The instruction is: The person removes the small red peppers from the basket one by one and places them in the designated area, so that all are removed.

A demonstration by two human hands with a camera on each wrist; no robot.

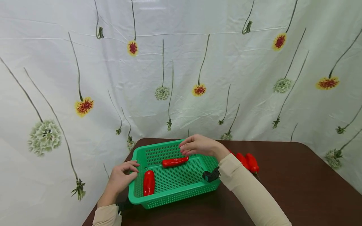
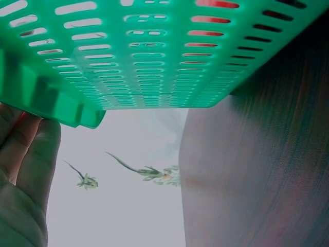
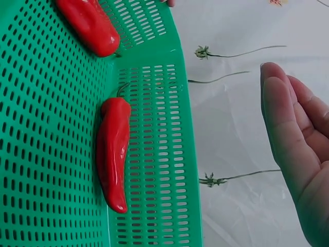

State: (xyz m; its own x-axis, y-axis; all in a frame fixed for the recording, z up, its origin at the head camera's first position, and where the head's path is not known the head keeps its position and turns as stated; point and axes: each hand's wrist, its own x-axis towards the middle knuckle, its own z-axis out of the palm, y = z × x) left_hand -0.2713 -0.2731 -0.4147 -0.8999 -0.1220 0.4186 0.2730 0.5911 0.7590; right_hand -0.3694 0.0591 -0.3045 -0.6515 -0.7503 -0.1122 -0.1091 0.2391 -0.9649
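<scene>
Head view shows our right hand (image 1: 200, 145) released, hovering over the far right corner of the green plastic basket (image 1: 181, 190), while our left hand (image 1: 121, 178) touches the basket's left edge, though we cannot tell whether its fingers pinch there. Inside, one glossy red chili pepper (image 1: 175, 162) lies along the far edge and a second pepper (image 1: 149, 183) beside the left edge; we judge both light, fairly firm and slippery, best gripped gently round the thick middle rather than the tapered tip.
</scene>
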